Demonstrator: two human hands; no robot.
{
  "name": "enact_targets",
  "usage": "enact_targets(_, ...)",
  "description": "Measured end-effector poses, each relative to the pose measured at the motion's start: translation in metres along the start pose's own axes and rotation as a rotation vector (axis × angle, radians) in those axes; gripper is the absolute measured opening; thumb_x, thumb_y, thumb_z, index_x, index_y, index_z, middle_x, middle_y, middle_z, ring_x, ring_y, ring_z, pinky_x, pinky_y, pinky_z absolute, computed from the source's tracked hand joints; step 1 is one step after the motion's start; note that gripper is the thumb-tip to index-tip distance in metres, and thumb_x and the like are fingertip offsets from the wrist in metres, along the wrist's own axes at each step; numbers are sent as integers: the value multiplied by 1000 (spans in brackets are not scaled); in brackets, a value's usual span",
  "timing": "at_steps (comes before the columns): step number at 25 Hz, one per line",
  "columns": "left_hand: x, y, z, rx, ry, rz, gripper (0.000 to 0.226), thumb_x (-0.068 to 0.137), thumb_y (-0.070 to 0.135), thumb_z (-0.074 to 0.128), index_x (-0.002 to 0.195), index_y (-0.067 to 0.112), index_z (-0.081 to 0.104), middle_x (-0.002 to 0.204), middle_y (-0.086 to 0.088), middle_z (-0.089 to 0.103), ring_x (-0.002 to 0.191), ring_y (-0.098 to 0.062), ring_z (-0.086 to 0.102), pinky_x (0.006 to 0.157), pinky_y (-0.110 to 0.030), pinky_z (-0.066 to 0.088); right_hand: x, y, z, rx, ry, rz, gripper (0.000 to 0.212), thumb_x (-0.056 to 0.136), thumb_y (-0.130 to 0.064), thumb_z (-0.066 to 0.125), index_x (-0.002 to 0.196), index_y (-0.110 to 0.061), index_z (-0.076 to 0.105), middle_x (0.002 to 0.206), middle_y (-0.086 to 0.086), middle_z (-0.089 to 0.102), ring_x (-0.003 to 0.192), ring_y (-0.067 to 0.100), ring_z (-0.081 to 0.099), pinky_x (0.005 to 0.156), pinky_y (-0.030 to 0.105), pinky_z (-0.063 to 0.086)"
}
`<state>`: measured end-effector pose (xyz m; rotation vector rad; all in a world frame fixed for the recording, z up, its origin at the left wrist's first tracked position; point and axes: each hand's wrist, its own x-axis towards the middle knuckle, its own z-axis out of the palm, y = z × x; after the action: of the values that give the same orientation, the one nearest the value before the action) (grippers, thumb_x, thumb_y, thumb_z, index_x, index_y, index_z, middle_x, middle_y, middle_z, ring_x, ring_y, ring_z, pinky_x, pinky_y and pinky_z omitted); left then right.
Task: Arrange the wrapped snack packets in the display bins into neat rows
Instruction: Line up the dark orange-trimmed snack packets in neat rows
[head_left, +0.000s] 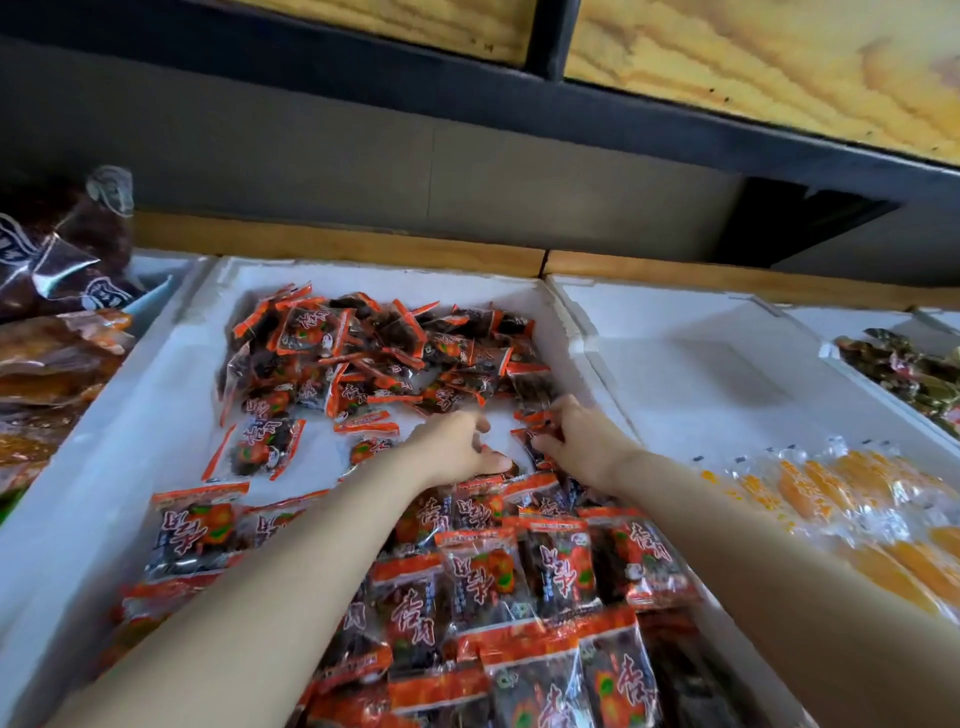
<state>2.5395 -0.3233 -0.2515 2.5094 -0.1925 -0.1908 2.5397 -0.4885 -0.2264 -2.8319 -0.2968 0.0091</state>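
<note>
A white foam bin (156, 395) holds many red-and-black wrapped snack packets. A loose heap (384, 353) lies at its far end, and flat overlapping rows (519, 582) fill the near end. My left hand (457, 447) reaches into the middle, fingers curled onto a packet (506, 467) at the edge of the rows. My right hand (576, 441) is beside it to the right, pinching packets (535, 423) near the bin's right wall. A few single packets (265, 444) lie scattered on the bare floor of the bin.
A second foam bin (691, 358) on the right holds orange clear-wrapped snacks (852, 499) at its near end. Dark bagged goods (57, 270) sit at far left, greenish packets (909, 374) at far right. A dark shelf with wooden panels (779, 62) overhangs.
</note>
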Motion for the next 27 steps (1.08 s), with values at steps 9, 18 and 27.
enact_targets(9, 18, 8, -1, 187, -67, -106, 65, 80, 46, 71, 129, 8, 51, 131, -8, 53, 116, -25, 50, 98, -34, 44, 28, 3, 12, 319, 154, 58, 76, 69, -11, 81, 132, -7, 40, 110, 8, 61, 104, 23, 55, 74, 17, 37)
enact_targets(18, 2, -1, -31, -181, 212, -114, 36, 79, 21, 78, 108, 7, 61, 103, -3, 54, 89, -17, 52, 66, -23, 41, 32, -11, 8, 426, 216, -97, 68, 68, 6, 75, 127, -13, 47, 109, 4, 55, 83, 14, 57, 59, 16, 47)
enact_targets(27, -43, -25, -61, -536, 568, -8, 20, 86, 16, 70, 104, 10, 66, 102, -3, 65, 95, -17, 59, 74, -23, 45, 4, -40, -37, 717, 195, -196, 42, 73, 9, 71, 102, -16, 56, 94, 0, 62, 73, 9, 61, 70, 20, 52)
